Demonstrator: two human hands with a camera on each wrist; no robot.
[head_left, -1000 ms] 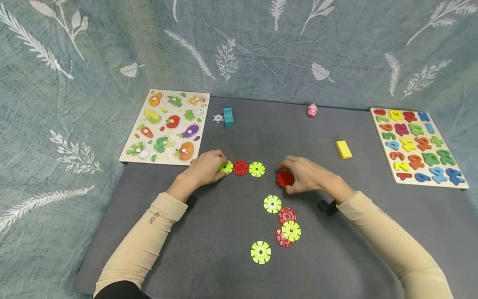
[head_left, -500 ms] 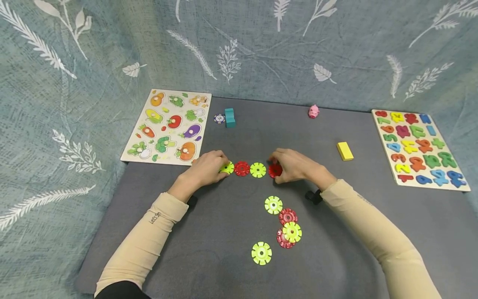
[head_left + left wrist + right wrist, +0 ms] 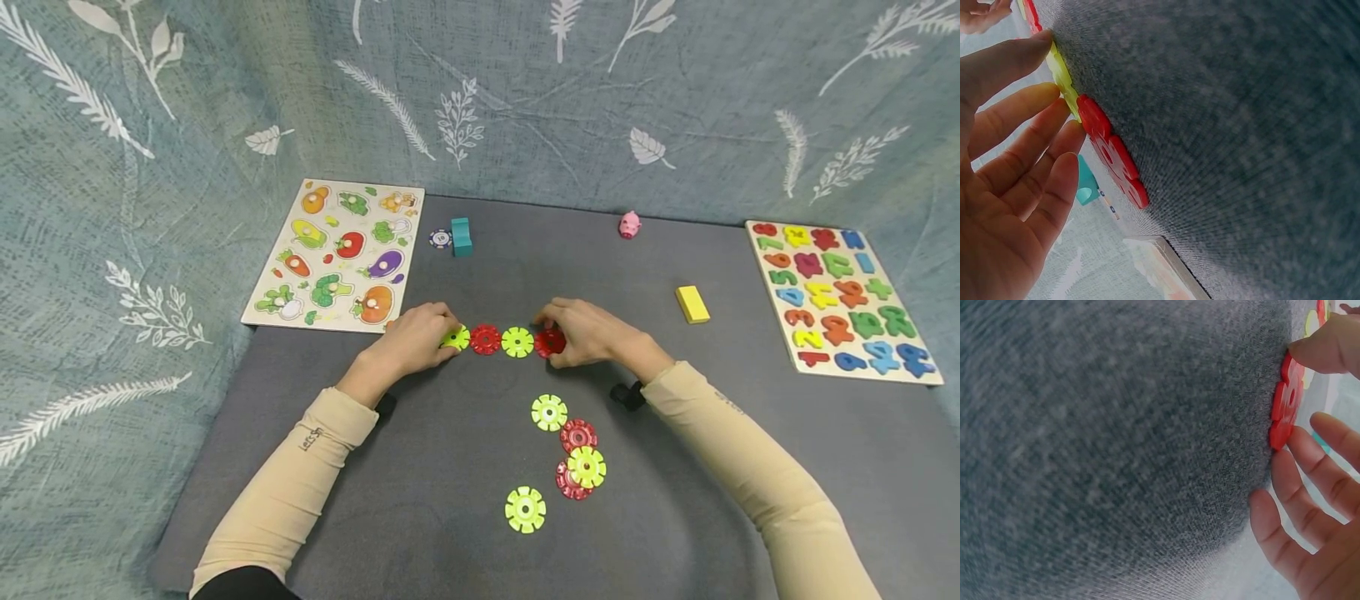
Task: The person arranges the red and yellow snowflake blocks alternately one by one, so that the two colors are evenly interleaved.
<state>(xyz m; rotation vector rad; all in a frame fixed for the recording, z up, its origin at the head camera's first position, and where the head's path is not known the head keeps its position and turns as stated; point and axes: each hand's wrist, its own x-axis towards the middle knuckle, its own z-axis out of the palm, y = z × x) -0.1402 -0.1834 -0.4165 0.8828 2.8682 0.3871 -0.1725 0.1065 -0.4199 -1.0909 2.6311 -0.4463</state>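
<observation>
My left hand pinches the edges of a yellow-green slotted disc lying on the table. Under that hand, in the left wrist view, another red disc adjoins it; the head view hides this one. To the right, a red slotted disc and a second yellow-green disc continue the row. My right hand holds a red slotted disc flat at the row's right end, thumb and fingertips at its rim. Its edge meets the neighbouring yellow-green disc, though whether they interlock I cannot tell.
Nearer the body lie loose discs: a yellow-green one, another, and an overlapping red and yellow-green cluster. Around stand a vegetable puzzle board, teal block, poker chip, pink pig, yellow block and number board.
My right hand has moved left with the red disc, bringing it up against the yellow-green disc at the row's end. The left hand has stayed in place on its disc.
</observation>
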